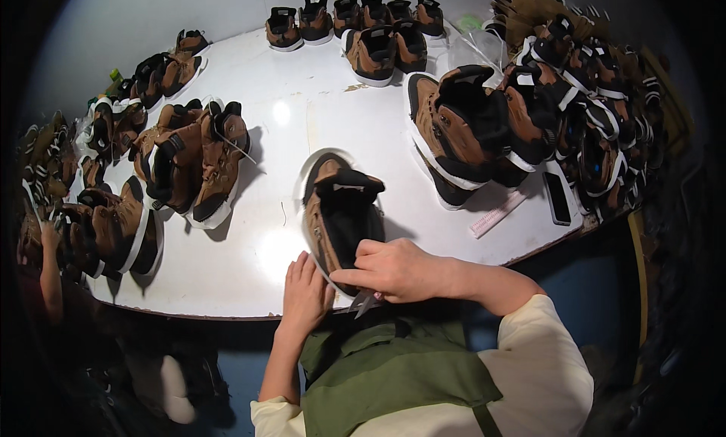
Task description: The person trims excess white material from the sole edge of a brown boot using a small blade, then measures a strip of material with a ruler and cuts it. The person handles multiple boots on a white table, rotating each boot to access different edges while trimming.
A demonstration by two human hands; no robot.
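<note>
A brown-and-black sneaker (321, 233) with a white sole stands on the table in front of me, toe pointing away, its black lining showing. My left hand (305, 297) lies along the left of its heel, fingers stretched out and touching the side near the sole. Across the heel collar reaches my right hand (401, 271), fingers bent and the index pointing left over the shoe's back. Thread snips (366, 304) with pale blades and a bit of pink stick out below that hand, blades pointing down toward the table edge. What the right fingertips touch is partly hidden.
Similar sneakers stand in a group at left (219, 161), in a row at the back (314, 21) and in a pair at right (454, 127), beside a heap. A pinkish ruler (497, 214) and a phone (557, 197) lie at right. Another person's arm (51, 267) shows far left.
</note>
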